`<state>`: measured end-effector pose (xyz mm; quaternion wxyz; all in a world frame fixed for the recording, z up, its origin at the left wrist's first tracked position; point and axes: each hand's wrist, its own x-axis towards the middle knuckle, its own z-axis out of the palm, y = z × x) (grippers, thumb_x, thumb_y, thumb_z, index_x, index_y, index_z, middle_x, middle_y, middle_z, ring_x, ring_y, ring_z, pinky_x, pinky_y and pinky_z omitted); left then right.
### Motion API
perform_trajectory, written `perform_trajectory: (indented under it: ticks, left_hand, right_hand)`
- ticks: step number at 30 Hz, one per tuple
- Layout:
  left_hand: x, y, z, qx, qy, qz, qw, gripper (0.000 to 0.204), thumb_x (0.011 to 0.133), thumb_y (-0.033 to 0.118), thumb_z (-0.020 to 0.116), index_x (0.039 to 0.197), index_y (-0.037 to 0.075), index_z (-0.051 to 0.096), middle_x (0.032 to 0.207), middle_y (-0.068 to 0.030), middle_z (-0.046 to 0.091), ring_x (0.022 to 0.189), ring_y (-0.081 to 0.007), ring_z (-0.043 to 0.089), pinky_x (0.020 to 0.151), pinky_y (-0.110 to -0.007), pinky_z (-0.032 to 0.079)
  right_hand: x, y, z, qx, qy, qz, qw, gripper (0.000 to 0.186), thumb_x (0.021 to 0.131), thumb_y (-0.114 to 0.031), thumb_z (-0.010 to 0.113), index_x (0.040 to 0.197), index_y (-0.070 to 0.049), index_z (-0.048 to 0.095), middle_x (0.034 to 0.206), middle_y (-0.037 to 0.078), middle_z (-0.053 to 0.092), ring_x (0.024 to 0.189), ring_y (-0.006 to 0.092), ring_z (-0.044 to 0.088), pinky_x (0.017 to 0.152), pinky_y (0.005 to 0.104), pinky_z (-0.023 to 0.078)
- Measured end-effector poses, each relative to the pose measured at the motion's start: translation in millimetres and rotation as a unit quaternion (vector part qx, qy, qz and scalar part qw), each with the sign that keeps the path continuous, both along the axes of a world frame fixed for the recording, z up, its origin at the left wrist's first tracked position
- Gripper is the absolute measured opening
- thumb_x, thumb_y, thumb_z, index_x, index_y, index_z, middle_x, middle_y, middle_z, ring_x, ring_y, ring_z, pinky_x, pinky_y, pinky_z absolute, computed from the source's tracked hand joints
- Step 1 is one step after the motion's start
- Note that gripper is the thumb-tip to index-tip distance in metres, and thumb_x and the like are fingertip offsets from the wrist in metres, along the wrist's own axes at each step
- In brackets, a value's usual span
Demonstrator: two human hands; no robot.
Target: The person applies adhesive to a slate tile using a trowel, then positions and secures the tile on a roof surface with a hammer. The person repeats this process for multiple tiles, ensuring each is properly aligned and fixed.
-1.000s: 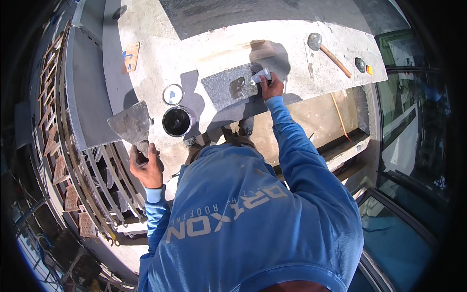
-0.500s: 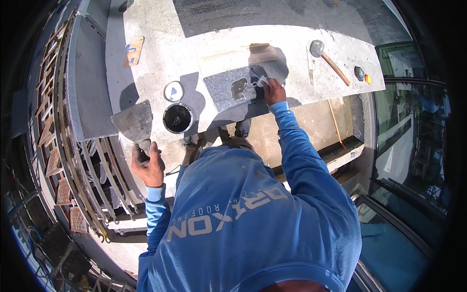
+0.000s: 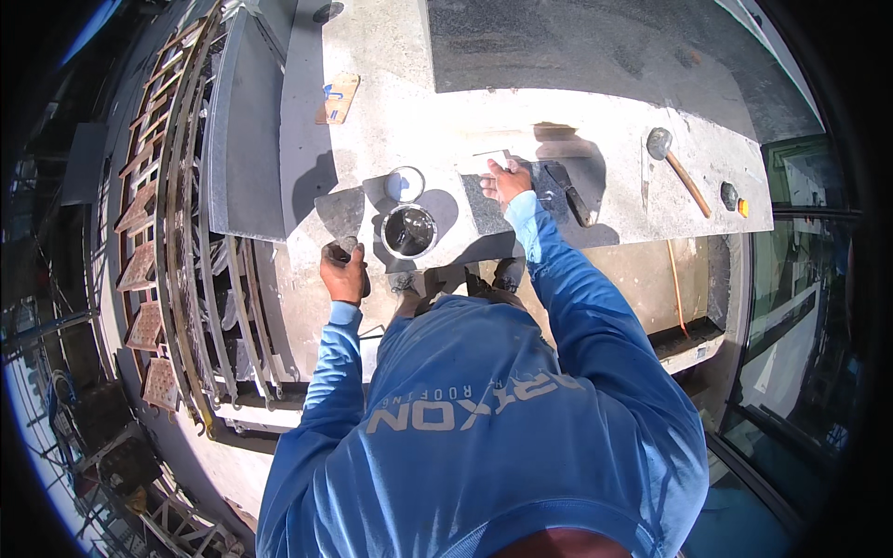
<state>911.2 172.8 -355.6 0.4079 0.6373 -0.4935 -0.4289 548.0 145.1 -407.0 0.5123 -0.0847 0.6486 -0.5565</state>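
Note:
My left hand (image 3: 344,272) is closed round the handle of a trowel. Its grey, broad, pointed blade (image 3: 340,214) extends away from me over the pale work surface. Beside it on the right stands an open tin (image 3: 409,231) of dark, glossy paste, with its round lid (image 3: 404,184) just behind. My right hand (image 3: 507,183) is over a speckled grey stone slab (image 3: 484,212), its fingers closed on a small white flat piece (image 3: 487,161) whose exact kind I cannot make out. Dark patches show on the slab to the right of that hand.
A mallet (image 3: 681,173) with a wooden handle lies to the right, near a small dark object with a yellow part (image 3: 735,199). A small wooden board (image 3: 339,99) lies at the far left. A large dark slab (image 3: 595,56) spans the back. Metal racking (image 3: 223,307) stands at left.
The view has shifted, so the scene sits further right. My right hand has moved left across the slab with the white piece. My left hand has drawn nearer the tin with the trowel.

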Motion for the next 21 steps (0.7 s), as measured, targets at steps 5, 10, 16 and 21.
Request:
perform_trajectory:
  ticks: [5,10,16,21]
  left_hand:
    - [35.4,-72.1,-95.2,0.0,-0.057,0.021,0.998,0.037,0.077,0.015,0.084,0.101,-0.005,0.064,0.089,-0.0127,0.07,0.073,-0.0217,0.067,0.069,-0.035,0.056]
    - [19.4,-128.9,-86.3,-0.061,-0.15,0.047,0.986,0.041,0.075,0.021,0.087,0.1,-0.004,0.067,0.088,-0.0138,0.072,0.077,-0.0256,0.067,0.076,-0.037,0.054]
    - [25.2,-159.7,-94.3,0.05,-0.095,0.078,0.991,0.041,0.077,0.02,0.088,0.104,-0.006,0.07,0.092,-0.0153,0.075,0.081,-0.0249,0.07,0.079,-0.037,0.055]
    - [28.3,-160.9,-109.5,-0.004,-0.32,0.187,0.929,0.054,0.088,0.028,0.077,0.128,-0.004,0.06,0.126,-0.0254,0.059,0.115,-0.0437,0.059,0.101,-0.048,0.049]
  right_hand:
    - [60.0,-83.2,-1.3,0.036,-0.092,0.151,0.984,0.04,0.1,-0.027,0.068,0.128,-0.004,0.051,0.11,0.015,0.072,0.082,0.0231,0.071,0.063,0.0387,0.058]
    - [48.7,-43.6,20.0,0.005,0.193,0.242,0.951,0.051,0.099,-0.027,0.067,0.136,0.005,0.053,0.112,0.018,0.073,0.087,0.0269,0.073,0.073,0.0421,0.058]
    - [-82.7,104.4,-11.3,0.089,0.519,0.125,0.841,0.039,0.091,-0.028,0.071,0.117,0.002,0.068,0.101,0.021,0.074,0.091,0.0366,0.072,0.082,0.043,0.057]
    - [-185.5,186.7,-39.4,0.169,0.66,0.143,0.718,0.043,0.089,-0.029,0.068,0.123,-0.003,0.07,0.117,0.024,0.069,0.105,0.0437,0.066,0.094,0.0468,0.054]
